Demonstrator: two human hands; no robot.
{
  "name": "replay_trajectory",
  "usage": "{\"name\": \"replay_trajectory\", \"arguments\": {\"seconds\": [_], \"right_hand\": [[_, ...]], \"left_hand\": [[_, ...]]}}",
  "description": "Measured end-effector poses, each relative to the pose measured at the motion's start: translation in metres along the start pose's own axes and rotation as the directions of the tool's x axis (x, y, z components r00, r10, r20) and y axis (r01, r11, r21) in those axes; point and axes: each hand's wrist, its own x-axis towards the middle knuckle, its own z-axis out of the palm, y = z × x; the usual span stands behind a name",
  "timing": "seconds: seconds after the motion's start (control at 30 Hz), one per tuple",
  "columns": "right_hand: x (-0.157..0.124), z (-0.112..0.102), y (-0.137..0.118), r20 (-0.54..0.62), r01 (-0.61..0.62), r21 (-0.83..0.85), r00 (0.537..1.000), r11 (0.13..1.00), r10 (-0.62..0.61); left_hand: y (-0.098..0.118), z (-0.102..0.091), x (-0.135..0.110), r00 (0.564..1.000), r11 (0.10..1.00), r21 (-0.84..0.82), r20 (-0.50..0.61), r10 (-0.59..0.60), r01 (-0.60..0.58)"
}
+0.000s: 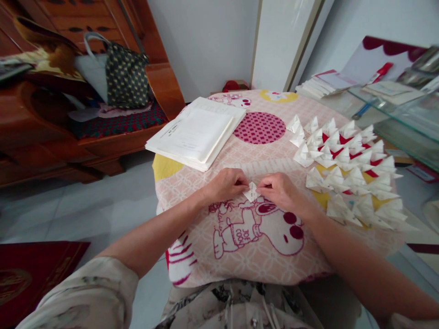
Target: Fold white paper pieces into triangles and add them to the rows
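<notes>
Between my two hands is a small folded piece of white paper (252,192) with faint print on it, held just over the cloth. My left hand (229,183) pinches its left corner. On the opposite corner my right hand (279,189) is closed, thumb and finger together. Ahead and to the left lies a stack of white printed paper sheets (192,132). Over on the right stand several pointed folded-paper pieces (346,171) in rows, white with printed marks.
A pink patterned cloth (254,269) with a cartoon dog covers the round table. At the right is a glass shelf (408,123) with a red marker (381,72) near it. A wooden bench (126,137) holding a dotted bag (126,75) stands at the left.
</notes>
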Motion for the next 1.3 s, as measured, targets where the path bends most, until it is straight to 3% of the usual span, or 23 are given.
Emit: {"name": "replay_trajectory", "arguments": {"seconds": [0.2,0.43,0.97,1.17,1.3], "right_hand": [[0.003,-0.001,0.003,0.048,-0.114,0.038,0.993,0.993,0.112],[0.008,-0.002,0.003,0.083,-0.202,0.025,0.976,0.979,0.199],[0.01,0.0,0.002,0.067,-0.232,-0.03,0.97,0.972,0.234],[0.011,-0.003,-0.008,0.05,-0.23,-0.053,0.971,0.972,0.233],[0.01,-0.002,-0.01,0.037,-0.24,-0.064,0.969,0.969,0.243]], "left_hand": [[-0.002,0.0,0.007,0.996,0.995,-0.046,-0.008,-0.094,0.093],[-0.008,0.0,0.013,0.98,0.973,-0.132,0.098,-0.176,0.188],[0.0,0.006,0.01,0.993,0.986,0.121,-0.013,-0.118,0.118],[-0.001,0.008,0.011,0.99,0.985,0.1,-0.015,-0.143,0.144],[0.002,0.011,0.006,0.988,0.984,0.102,-0.073,-0.136,0.143]]}}
